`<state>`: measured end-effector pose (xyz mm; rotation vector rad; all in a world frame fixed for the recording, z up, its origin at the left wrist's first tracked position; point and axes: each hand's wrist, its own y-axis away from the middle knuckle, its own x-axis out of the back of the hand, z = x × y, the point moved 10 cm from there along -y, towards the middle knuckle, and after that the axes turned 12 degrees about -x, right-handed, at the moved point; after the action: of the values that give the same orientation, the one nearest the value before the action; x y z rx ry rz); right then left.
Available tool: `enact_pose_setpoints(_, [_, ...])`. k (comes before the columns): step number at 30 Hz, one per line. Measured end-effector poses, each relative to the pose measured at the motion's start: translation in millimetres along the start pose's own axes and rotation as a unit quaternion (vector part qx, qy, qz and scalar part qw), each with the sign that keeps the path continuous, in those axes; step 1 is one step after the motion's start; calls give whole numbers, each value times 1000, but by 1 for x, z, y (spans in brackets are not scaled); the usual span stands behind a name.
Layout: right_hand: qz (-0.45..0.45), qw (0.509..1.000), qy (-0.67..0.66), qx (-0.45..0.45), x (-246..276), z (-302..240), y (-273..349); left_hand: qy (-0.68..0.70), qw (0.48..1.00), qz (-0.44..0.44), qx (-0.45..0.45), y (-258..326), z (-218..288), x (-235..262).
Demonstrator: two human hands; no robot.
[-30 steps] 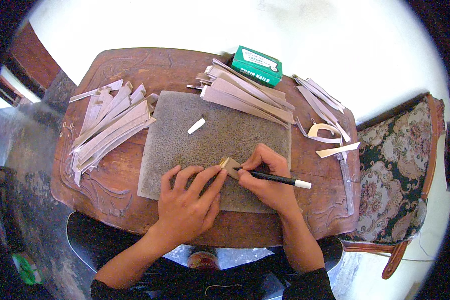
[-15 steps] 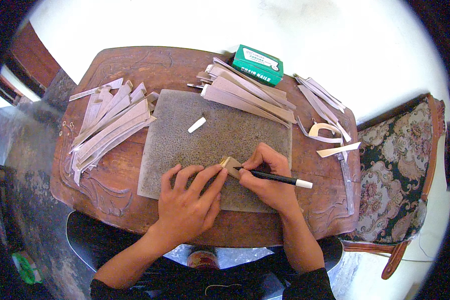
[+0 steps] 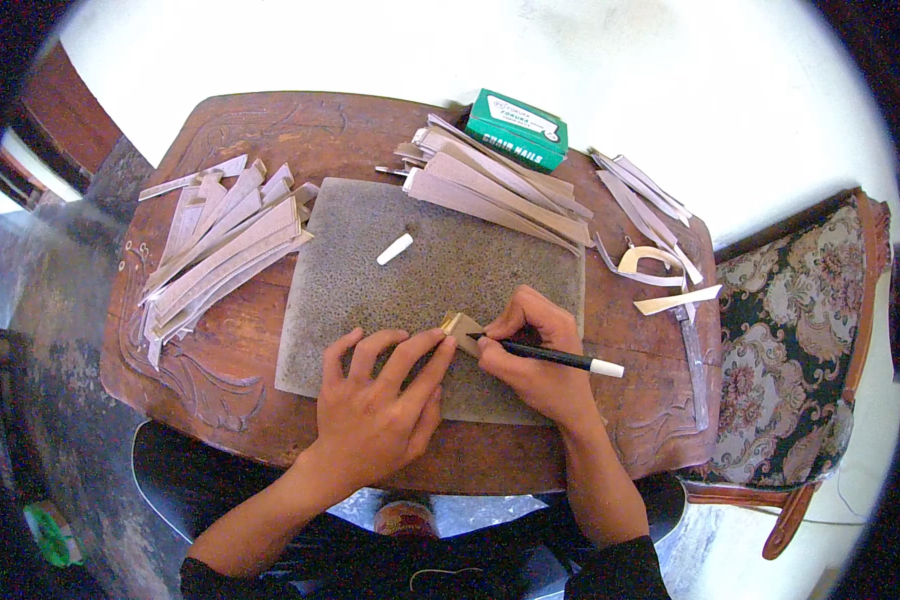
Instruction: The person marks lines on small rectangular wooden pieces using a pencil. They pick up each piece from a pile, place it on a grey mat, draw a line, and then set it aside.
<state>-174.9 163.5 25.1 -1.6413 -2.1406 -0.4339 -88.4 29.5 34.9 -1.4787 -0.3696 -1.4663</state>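
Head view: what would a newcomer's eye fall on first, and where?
Probably the green box at the far edge of the table. Then, near the picture's middle, the right hand holding a black marker to a small flat piece touched by the left hand. Third, the fanned strips on the table's left side.

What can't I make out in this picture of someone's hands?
In the head view:
Part of the small brown piece: behind the left hand.
Any mark from the black marker: too small to tell.
Inside of the green box: hidden by its walls.
Part of the round container: behind the table.
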Motion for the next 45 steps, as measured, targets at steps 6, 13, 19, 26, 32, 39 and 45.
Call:
enact_pose_setpoints(6, [3,1000,2,-1,1,-2,0,-1,1000,-2,1,0,0,-1])
enact_pose_setpoints(13, [-1,1000,5,2,0,-1,0,3,1000,-5,-1,1,0,-2])
enact_pose_setpoints(19, [-7,1000,-16,-16,0,3,1,1,1000,0,-1,0,0,-1])
enact_pose_setpoints(26, [13,990,-115,-75,9,13,4,-14,1000,14,-9,-1,1,2])
enact_pose_setpoints(32, [7,996,-89,-19,11,-5,11,11,1000,10,-10,-1,2,1])
enact_pose_setpoints(39, [43,998,-31,-33,10,17,9,-3,1000,17,-7,0,2,-1])
enact_pose_setpoints(45, [32,999,-17,-19,9,10,8,-4,1000,14,-5,1,2,-2])
